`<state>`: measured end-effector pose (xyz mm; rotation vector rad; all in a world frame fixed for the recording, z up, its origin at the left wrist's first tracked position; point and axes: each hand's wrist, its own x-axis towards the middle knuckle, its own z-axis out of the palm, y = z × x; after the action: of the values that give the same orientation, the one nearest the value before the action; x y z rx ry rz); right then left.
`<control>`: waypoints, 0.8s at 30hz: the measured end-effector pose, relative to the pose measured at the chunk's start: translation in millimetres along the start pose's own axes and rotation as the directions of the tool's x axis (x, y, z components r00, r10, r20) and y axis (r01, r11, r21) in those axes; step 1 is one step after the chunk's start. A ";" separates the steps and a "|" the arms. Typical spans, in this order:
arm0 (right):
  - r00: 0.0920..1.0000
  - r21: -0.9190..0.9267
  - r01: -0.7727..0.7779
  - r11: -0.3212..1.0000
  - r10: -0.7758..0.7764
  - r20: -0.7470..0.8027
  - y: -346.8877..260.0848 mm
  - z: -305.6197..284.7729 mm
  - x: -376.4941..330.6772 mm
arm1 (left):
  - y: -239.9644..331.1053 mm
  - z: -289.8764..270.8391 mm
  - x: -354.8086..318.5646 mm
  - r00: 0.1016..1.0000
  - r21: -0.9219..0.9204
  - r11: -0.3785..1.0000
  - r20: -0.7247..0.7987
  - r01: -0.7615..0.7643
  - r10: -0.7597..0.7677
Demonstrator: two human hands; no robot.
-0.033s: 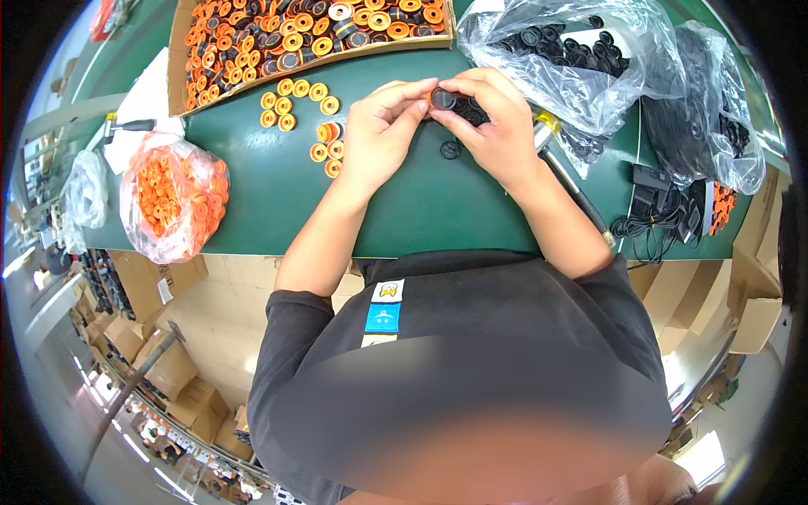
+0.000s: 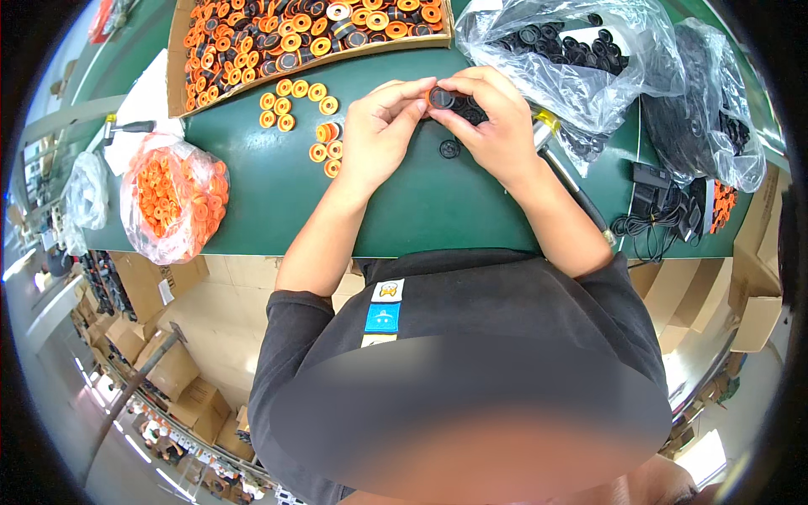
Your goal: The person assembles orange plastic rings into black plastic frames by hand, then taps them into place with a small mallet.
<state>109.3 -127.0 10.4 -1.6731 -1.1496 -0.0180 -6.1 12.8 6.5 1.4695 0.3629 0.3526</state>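
Between my two hands, above the green table [image 2: 278,194], is a small round part [image 2: 440,98] with a black face and an orange edge. My left hand [image 2: 385,126] pinches its orange side with thumb and fingertips. From the other side my right hand [image 2: 492,122] grips it with thumb and forefinger. Black discs [image 2: 471,110] show behind and beneath the right fingers; whether that hand also holds them I cannot tell. One loose black disc [image 2: 450,149] lies on the table just below. Several orange rings [image 2: 333,149] lie left of my left hand.
A cardboard box [image 2: 316,64] of orange and black parts stands at the back. Plastic bags of black discs [image 2: 572,52] lie at right, an orange-filled bag [image 2: 174,198] at left. A hammer-like tool [image 2: 581,198] lies by my right forearm, near black cables [image 2: 661,227].
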 end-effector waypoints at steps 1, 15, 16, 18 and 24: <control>1.000 -0.001 -0.006 1.000 0.006 -0.006 0.2 -0.2 -0.4 | -0.6 -0.1 0.2 1.000 -0.005 1.000 -0.001 0.003 -0.003; 0.999 -0.036 -0.031 0.999 0.031 -0.018 -0.3 1.2 -4.7 | -4.9 -0.9 2.8 1.000 -0.059 0.998 0.018 -0.004 0.005; 0.999 -0.037 -0.033 0.999 0.032 -0.018 0.1 1.3 -4.8 | -5.1 -1.4 2.9 1.000 -0.057 0.998 0.020 -0.005 0.006; 1.000 -0.066 0.005 0.998 -0.006 -0.018 0.4 2.0 -4.8 | -5.2 -1.3 2.5 1.000 -0.055 0.998 0.024 -0.006 0.008; 0.999 -0.057 -0.040 0.998 0.039 -0.010 -2.4 2.6 -5.6 | -4.2 0.1 1.1 0.999 -0.078 0.997 0.024 0.027 -0.025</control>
<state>103.4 -128.8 8.2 -1.7439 -1.1188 -0.0330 -5.1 12.9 2.3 1.3898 0.3458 0.3254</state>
